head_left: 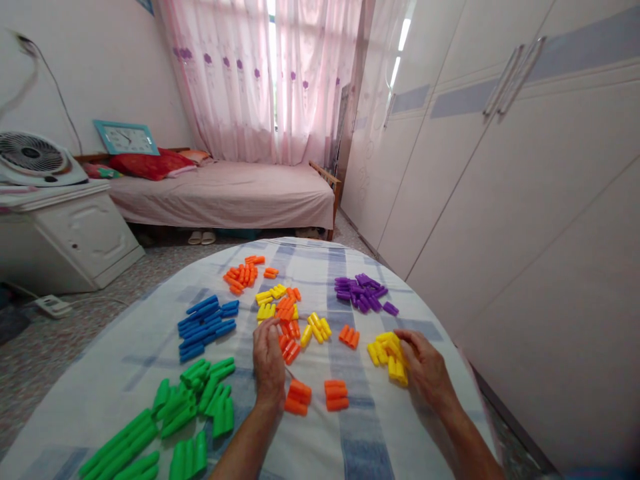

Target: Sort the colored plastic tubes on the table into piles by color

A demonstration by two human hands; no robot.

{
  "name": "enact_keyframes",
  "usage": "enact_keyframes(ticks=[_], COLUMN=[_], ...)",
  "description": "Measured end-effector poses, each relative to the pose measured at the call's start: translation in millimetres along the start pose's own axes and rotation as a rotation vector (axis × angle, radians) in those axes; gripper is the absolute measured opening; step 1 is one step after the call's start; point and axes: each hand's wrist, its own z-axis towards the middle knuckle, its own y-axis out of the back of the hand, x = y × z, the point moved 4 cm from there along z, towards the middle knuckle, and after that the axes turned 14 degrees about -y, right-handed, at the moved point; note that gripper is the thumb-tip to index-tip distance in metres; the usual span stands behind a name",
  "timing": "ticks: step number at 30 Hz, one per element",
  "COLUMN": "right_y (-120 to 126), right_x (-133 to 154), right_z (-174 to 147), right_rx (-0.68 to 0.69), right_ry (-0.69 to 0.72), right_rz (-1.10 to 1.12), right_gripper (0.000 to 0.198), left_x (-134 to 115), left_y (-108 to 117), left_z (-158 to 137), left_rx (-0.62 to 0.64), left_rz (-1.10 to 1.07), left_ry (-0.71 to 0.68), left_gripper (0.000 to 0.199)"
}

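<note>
Orange ribbed plastic pieces (pixel 289 330) lie mixed with yellow ones in the middle of the table. My left hand (pixel 269 357) is at their left side, its curled fingertips against an orange piece (pixel 285 308); the back of the hand hides part of the grip. Over on the right, my right hand (pixel 427 367) has its fingers bent around the edge of a small yellow heap (pixel 390 357), closed on a yellow piece; the thumb is partly hidden. Between my forearms sit two orange pieces (pixel 299 397) (pixel 337 395), and another orange piece (pixel 349 337) lies beyond them.
Blue pieces (pixel 205 327) and a large green group (pixel 187 400) lie on the left. Purple pieces (pixel 361 292) are at the back right, orange ones (pixel 243 275) at the back left. A checked cloth (pixel 365 427) covers the round table. A bed (pixel 240 193) and wardrobe (pixel 525 233) stand beyond.
</note>
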Motion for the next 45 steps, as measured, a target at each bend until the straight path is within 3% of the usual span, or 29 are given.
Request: enact_keyframes(ticks=[6,10,13,17,22,26,30,38,42,45], right_y=[-4.9,-7.1,-29.2,-77.4,-121.8,-132.7,-111.3,-7.6,4.9,3.9], right_x=[-12.5,5.5,40.4,82.5,95.8,93.3,88.7,19.3,-10.5,-16.8], right_z=[3.2,2.8,-3.2,-14.2,-20.5,-19.0,-13.7,-4.0,-8.4,-11.5], right_rx=[-0.124,-0.185,-0.034,0.189,0.242,0.227,0.197,-0.037,-0.044,-0.08], right_ry=[0.143,0.235,0.337,0.379,0.325,0.29,0.295,0.125,0.049,0.077], right_rz=[-0.089,-0.111,-0.093,-0.205,-0.363,-0.324,-0.165,-0.126,-0.172,-0.192], right_gripper=[0.027,0.025,0.025,0.035,0.039,0.043,0.035,0.025,0.025,0.025], left_x=[-1.9,-2.2,-2.2,-2.7,-3.1,-2.5,-1.5,-3.8,-9.2,-10.3], left_y=[0.2,-0.4,-0.5,0.2,0.6,0.3,0.2,-0.7,0.1,1.0], left_z=[-0.4,-0.9,-0.8,-0.3,-0.5,-0.6,-0.4,-1.2,-0.1,0.3], left_rx=[-0.007,0.008,0.0,-0.013,0.007,0.005,0.005,0.012,0.005,-0.009], left_rz=[-0.008,-0.001,-0.009,-0.01,-0.016,-0.019,-0.012,0.007,0.036,0.046], left_ry=[-0.006,-0.01,-0.004,-0.002,-0.012,-0.008,-0.007,-0.005,0.002,0.011], left_gripper=[0.032,0.033,0.033,0.032,0.033,0.033,0.033,0.032,0.032,0.031])
